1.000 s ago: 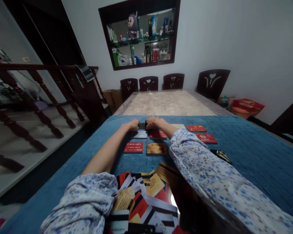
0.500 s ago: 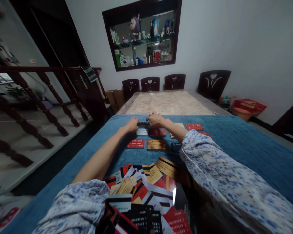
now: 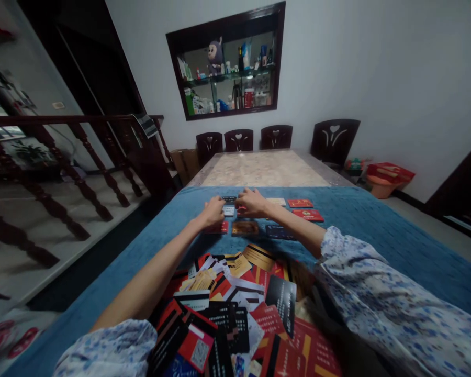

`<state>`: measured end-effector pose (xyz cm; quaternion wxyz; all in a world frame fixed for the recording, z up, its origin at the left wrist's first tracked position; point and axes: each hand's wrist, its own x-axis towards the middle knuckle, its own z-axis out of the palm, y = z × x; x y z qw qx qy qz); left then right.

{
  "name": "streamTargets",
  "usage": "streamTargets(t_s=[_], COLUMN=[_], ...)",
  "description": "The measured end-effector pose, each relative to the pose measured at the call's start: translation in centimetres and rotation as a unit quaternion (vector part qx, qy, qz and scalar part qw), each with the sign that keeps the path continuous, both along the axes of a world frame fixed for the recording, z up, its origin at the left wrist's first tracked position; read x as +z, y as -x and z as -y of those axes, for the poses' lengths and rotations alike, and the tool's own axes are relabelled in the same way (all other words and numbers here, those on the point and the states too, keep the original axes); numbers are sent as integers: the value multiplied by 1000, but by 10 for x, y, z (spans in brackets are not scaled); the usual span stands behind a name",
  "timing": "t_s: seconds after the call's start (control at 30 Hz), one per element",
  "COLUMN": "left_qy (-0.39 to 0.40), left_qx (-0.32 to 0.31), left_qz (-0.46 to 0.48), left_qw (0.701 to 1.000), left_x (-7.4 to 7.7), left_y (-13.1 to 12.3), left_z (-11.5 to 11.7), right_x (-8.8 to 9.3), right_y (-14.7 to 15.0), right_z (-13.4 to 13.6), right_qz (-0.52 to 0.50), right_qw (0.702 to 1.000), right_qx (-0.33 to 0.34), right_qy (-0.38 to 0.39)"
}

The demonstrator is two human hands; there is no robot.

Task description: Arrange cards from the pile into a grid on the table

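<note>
My left hand [image 3: 213,210] has its fingers curled at the left edge of a whitish card [image 3: 228,211]. Opposite it, my right hand [image 3: 252,203] is bent over a red card [image 3: 241,210], which it largely covers. Both hands look closed, but their fingertips are hidden. A black card [image 3: 230,199] lies just beyond, between the hands. Nearer me are a red card [image 3: 222,228], a gold card [image 3: 245,228] and a dark blue card [image 3: 279,232], set in a row. Some of these look like small stacks.
A large heap of mixed cards [image 3: 235,309] lies close to me on the blue cloth [image 3: 377,246]. To the right are a cream card [image 3: 276,201] and red cards [image 3: 308,215]. The bare tabletop [image 3: 255,167] and several dark chairs [image 3: 277,137] are beyond.
Both hands have drawn slightly back toward me from the black card, and their fingers are more curled. My right forearm has shifted, uncovering more cards on the right and in the heap.
</note>
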<state>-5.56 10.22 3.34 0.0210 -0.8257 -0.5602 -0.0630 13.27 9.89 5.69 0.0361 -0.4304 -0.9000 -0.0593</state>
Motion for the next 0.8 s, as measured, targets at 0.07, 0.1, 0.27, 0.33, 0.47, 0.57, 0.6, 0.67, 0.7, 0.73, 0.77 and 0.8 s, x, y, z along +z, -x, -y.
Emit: streamTargets(t_s=[0.07, 0.1, 0.27, 0.33, 0.47, 0.57, 0.6, 0.67, 0.7, 0.73, 0.77, 0.8], left_qy=[-8, -7, -4, -8, -15, -17, -17, -15, -13, -10, -6, 0], left_qx=[-10, -16, -41, -44, -49, -64, -69, -76, -79, -81, -82, -83], left_qz=[10, 12, 14, 19, 38, 50, 52, 56, 57, 58, 57, 55], left_qw=[1000, 1000, 999, 999, 998, 997, 996, 995, 995, 995, 995, 995], left_x=[0, 0, 4, 4, -1, -5, -6, -6, -6, -7, -7, -8], left_y=[-4, -5, -14, -17, -24, -28, -30, -35, -37, -40, -43, -46], left_z=[12, 19, 51, 63, 80, 91, 94, 101, 105, 108, 111, 115], right_x=[0, 0, -7, -11, -18, -22, -24, -27, -29, -30, -31, -32], right_y=[-6, -9, -26, -34, -50, -60, -64, -69, -71, -73, -74, -75], right_z=[13, 19, 48, 58, 77, 91, 96, 103, 106, 109, 112, 115], right_qz=[-4, -8, -19, -28, -38, -47, -51, -58, -61, -62, -63, -62], right_qw=[1000, 1000, 1000, 999, 999, 999, 998, 998, 998, 998, 998, 998], right_qx=[6, 8, 20, 23, 24, 20, 19, 14, 10, 7, 5, 2], right_qy=[0, -2, -5, -7, -9, -15, -17, -14, -10, -4, 2, 8])
